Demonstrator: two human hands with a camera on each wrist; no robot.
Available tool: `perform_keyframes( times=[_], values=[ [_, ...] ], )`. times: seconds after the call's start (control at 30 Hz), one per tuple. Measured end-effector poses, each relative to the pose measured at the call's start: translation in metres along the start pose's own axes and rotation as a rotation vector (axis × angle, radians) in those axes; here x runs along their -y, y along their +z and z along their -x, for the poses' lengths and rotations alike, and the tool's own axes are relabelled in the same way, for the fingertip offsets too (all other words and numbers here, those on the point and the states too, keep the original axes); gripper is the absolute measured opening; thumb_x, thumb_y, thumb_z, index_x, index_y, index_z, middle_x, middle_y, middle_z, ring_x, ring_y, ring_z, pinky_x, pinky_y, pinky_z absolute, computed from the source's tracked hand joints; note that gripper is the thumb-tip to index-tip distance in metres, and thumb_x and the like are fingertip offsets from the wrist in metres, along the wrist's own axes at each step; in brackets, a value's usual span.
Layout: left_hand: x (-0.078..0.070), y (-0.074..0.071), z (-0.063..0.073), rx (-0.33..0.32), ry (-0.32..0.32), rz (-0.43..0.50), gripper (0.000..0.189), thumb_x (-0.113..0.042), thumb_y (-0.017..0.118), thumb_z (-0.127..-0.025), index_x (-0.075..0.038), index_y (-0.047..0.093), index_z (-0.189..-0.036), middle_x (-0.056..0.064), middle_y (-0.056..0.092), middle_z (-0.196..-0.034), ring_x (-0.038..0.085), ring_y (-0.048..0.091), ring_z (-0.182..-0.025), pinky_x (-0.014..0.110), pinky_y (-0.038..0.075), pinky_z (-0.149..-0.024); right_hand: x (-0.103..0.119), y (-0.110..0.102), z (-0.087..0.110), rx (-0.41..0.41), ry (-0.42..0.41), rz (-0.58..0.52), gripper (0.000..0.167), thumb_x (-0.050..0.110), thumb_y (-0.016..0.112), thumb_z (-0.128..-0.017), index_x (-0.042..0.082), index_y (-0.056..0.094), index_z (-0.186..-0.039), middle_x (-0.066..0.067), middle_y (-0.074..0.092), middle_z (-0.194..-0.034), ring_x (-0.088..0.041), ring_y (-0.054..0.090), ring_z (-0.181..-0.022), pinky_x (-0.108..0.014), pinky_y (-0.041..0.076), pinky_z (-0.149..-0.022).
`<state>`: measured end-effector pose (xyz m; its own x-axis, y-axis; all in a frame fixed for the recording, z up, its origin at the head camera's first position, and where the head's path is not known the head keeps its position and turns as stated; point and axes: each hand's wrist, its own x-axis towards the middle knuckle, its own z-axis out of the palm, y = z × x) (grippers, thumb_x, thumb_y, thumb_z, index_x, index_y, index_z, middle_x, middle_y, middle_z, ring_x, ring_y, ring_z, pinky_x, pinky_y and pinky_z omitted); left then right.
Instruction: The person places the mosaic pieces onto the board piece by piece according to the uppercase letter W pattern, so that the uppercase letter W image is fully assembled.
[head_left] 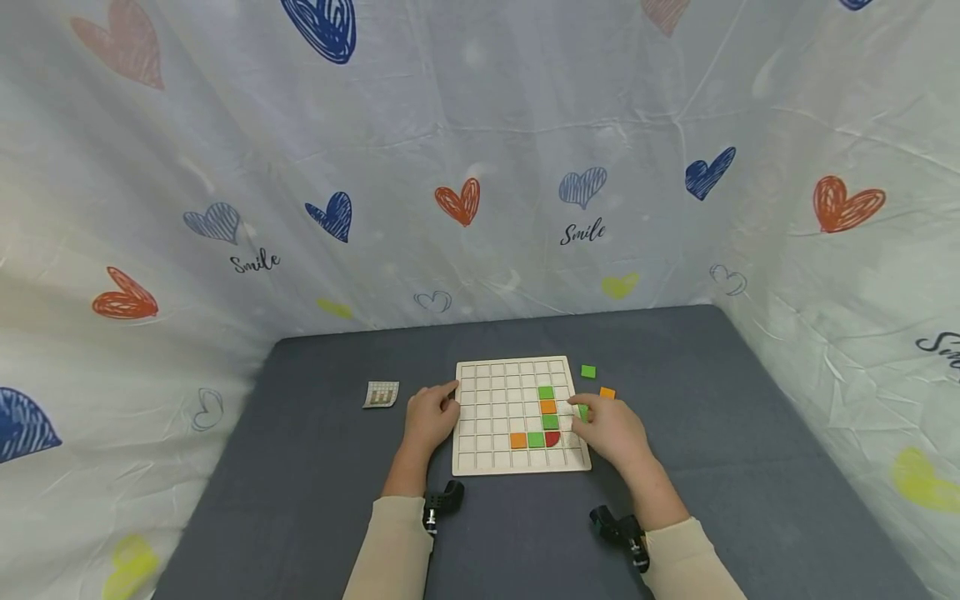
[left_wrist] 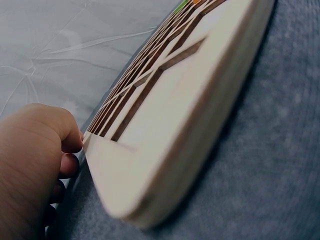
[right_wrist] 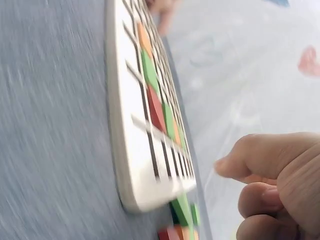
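A curtain [head_left: 510, 92] reading "Smile" hung behind the table [head_left: 517, 542]. Centrally lay the gridded board [head_left: 498, 417]; at its nine o'clock the left hand [head_left: 430, 421], fingers relaxed, touched the edge; at three the right hand [head_left: 618, 429] was half open, apparently empty. The card [head_left: 381, 394] at nine bore illegible print. Tile-laying seemed the step; the next move probably called for pinching the loose green tile [head_left: 588, 372] at two o'clock.

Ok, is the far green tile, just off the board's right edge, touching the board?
Apart. The head view shows a strip of dark cloth between the far green tile and the board.
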<state>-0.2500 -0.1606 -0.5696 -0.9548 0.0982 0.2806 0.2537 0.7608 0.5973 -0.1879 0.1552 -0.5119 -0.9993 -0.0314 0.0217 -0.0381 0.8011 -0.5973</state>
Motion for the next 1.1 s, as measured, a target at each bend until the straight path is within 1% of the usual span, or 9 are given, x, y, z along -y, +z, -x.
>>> perform_keyframes(
  times=[0.2, 0.4, 0.6, 0.73, 0.83, 0.97, 1.1],
  values=[
    [-0.001, -0.001, 0.0, 0.003, -0.007, 0.003, 0.046, -0.011, 0.052, -0.093, -0.01, 0.07, -0.135, -0.003, 0.037, -0.057, 0.017, 0.028, -0.059, 0.039, 0.03, -0.074, -0.024, -0.012, -0.005, 0.035, 0.065, -0.034, 0.046, 0.008, 0.062, -0.083, 0.006, 0.071, -0.128, 0.004, 0.037, -0.053, -0.012, 0.028, -0.046, -0.029, 0.02, -0.048],
    [-0.001, 0.0, 0.0, -0.007, -0.006, -0.01, 0.046, -0.011, 0.052, -0.093, -0.009, 0.07, -0.135, -0.003, 0.037, -0.057, 0.017, 0.029, -0.058, 0.039, 0.03, -0.074, -0.037, -0.013, -0.007, 0.049, 0.071, -0.023, 0.043, 0.01, 0.065, -0.084, 0.004, 0.072, -0.126, 0.003, 0.038, -0.055, -0.014, 0.032, -0.047, -0.03, 0.025, -0.049],
    [-0.001, 0.0, 0.0, -0.008, -0.005, -0.009, 0.045, -0.011, 0.053, -0.093, -0.009, 0.07, -0.135, -0.003, 0.037, -0.057, 0.017, 0.029, -0.059, 0.039, 0.03, -0.074, -0.04, -0.011, -0.007, 0.047, 0.079, 0.005, 0.04, 0.013, 0.071, -0.085, 0.004, 0.074, -0.124, 0.0, 0.045, -0.058, -0.015, 0.038, -0.049, -0.03, 0.027, -0.049],
    [0.0, 0.001, 0.0, -0.014, -0.004, -0.013, 0.045, -0.011, 0.053, -0.093, -0.01, 0.07, -0.135, -0.003, 0.037, -0.056, 0.017, 0.029, -0.058, 0.039, 0.03, -0.074, -0.042, -0.012, -0.008, 0.044, 0.073, 0.016, 0.038, 0.014, 0.074, -0.086, 0.005, 0.075, -0.123, -0.001, 0.048, -0.06, -0.016, 0.041, -0.05, -0.031, 0.03, -0.049],
    [0.001, 0.001, -0.001, -0.01, -0.01, -0.007, 0.046, -0.011, 0.052, -0.093, -0.01, 0.07, -0.135, -0.003, 0.037, -0.056, 0.018, 0.029, -0.059, 0.039, 0.03, -0.074, -0.042, -0.015, -0.009, 0.024, 0.059, 0.018, 0.037, 0.015, 0.076, -0.086, 0.005, 0.076, -0.122, -0.001, 0.049, -0.06, -0.016, 0.043, -0.049, -0.031, 0.032, -0.049],
    [0.002, 0.001, -0.001, -0.005, -0.02, -0.002, 0.046, -0.011, 0.052, -0.093, -0.01, 0.07, -0.135, -0.003, 0.037, -0.054, 0.018, 0.029, -0.058, 0.039, 0.03, -0.074, -0.04, -0.02, -0.008, -0.006, 0.044, -0.008, 0.037, 0.017, 0.079, -0.086, 0.005, 0.076, -0.121, 0.0, 0.048, -0.06, -0.016, 0.044, -0.05, -0.032, 0.034, -0.05],
    [0.003, 0.002, -0.001, -0.009, -0.005, -0.005, 0.046, -0.01, 0.052, -0.093, -0.01, 0.07, -0.135, -0.004, 0.036, -0.052, 0.019, 0.029, -0.057, 0.038, 0.031, -0.073, -0.036, -0.027, -0.005, -0.027, 0.045, -0.034, 0.038, 0.018, 0.081, -0.086, 0.005, 0.076, -0.121, 0.002, 0.043, -0.058, -0.016, 0.039, -0.049, -0.032, 0.032, -0.049]
  ],
)
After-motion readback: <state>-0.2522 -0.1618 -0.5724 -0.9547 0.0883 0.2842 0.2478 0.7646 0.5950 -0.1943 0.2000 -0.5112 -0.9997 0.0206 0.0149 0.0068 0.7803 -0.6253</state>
